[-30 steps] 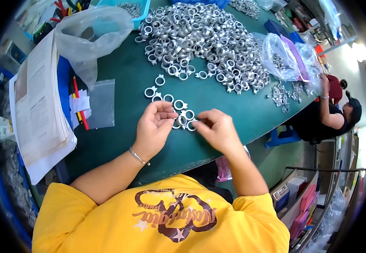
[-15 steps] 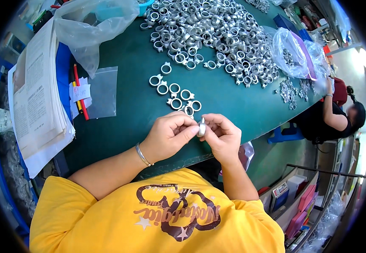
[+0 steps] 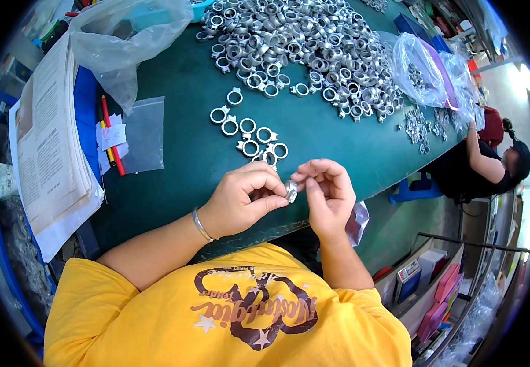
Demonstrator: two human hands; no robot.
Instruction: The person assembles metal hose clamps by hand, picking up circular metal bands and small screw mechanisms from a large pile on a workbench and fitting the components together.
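Hands meeting over the table's near edge — one small silver fitting between them.

Stacked papers (image 3: 45, 153) crowd the left rim of the green table (image 3: 173, 183), bare cloth beside them. Left hand (image 3: 240, 199), fingers curled narrow, pinches the metal ring part (image 3: 291, 191); right hand (image 3: 326, 192) grips its other side. Loose rings (image 3: 250, 131) lie just beyond; the big heap (image 3: 301, 43) sits farther back.

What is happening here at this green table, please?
A person in a yellow shirt holds one small silver metal ring fitting between the fingertips of the left hand and right hand, above the table's near edge. A few similar fittings lie just beyond, and a large pile lies farther back.
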